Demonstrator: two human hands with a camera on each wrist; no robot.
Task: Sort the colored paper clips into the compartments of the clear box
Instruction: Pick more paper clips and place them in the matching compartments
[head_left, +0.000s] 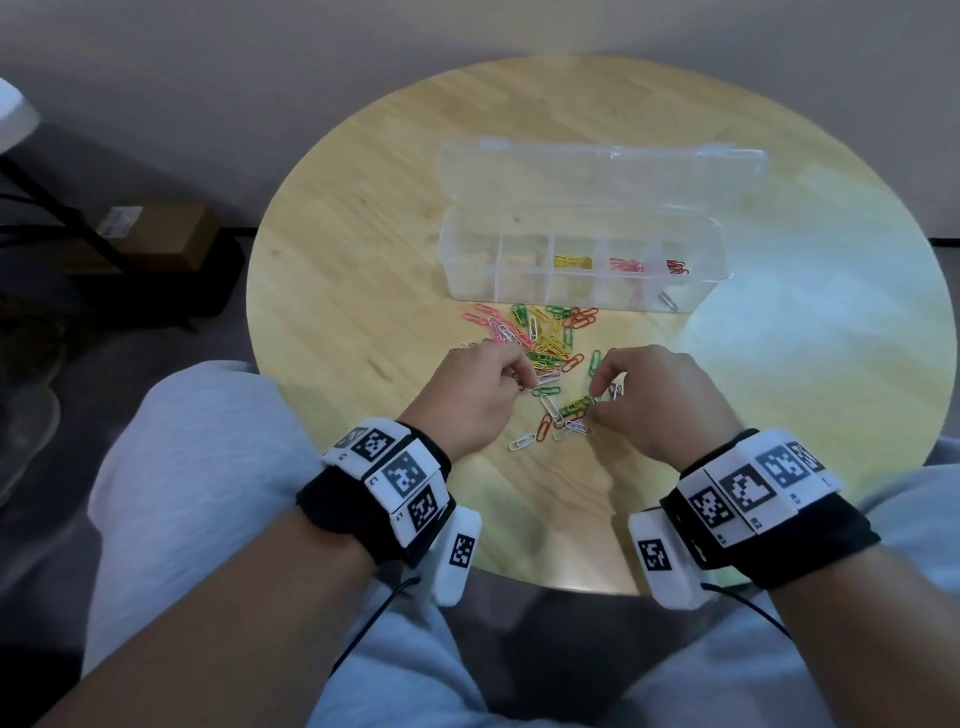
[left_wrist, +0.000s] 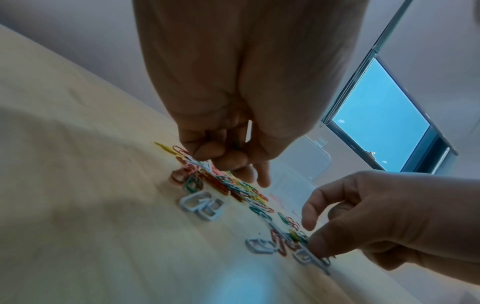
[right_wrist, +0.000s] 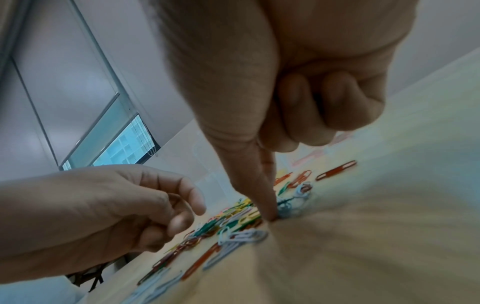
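A round wooden table (head_left: 363, 249) has a clear box (head_left: 582, 260) sitting open at about 12 o'clock from the hands, with its lid tipped back. Some yellow clips (head_left: 572, 261) lie in a middle compartment, and pink and red clips (head_left: 647, 266) lie in the ones to the right. A pile of colored paper clips (head_left: 540, 338) is spread on the table just in front of the box, running down to 6 o'clock between the two hands. The left hand (head_left: 475, 397) has its fingers curled in, at 9 o'clock of the pile, and it looks like it holds a few clips, but the view is blurry so I cannot be sure. The right hand (head_left: 660, 400) sits at 3 o'clock, and its thumb and first finger pinch together on a little bunch of green and white clips (head_left: 582, 404) that touches the table.
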